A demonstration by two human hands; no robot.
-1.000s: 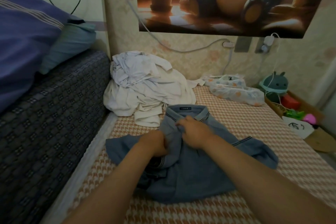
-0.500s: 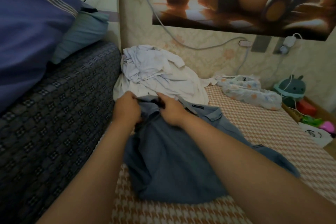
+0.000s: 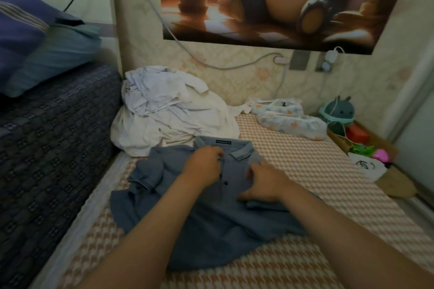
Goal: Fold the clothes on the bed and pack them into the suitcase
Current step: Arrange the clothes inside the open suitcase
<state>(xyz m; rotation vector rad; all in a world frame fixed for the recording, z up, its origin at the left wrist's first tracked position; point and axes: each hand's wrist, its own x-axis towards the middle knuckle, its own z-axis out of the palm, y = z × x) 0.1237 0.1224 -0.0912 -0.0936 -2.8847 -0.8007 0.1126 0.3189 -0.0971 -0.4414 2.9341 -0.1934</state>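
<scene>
step in hand: laying out the blue polo shirt (image 3: 211, 225) for folding, first fold not yet made. shirt lies front-up on the bed (image 3: 305, 171), collar away from the person, buttons showing, hem toward the camera. its left sleeve is bunched up and the body is wrinkled.

left hand (image 3: 204, 168) sits at the placket just below the collar, fingers curled, pinching the fabric there. right hand (image 3: 264, 184) is on the shirt's other side, fingers and thumb closed on a fold of cloth near the shoulder.

pile of white clothes (image 3: 169, 112) waits unfolded at the head of the bed, touching the collar edge. suitcase not in view.

next, prob: pull the shoulders apart to flatten the front, straighten the crumpled sleeve, then bring sides + sleeves inward and fold hem up to collar. needs both hands working evenly so the placket stays centred. task looks early, since most clothes are unfolded and nothing is seen packed.
</scene>
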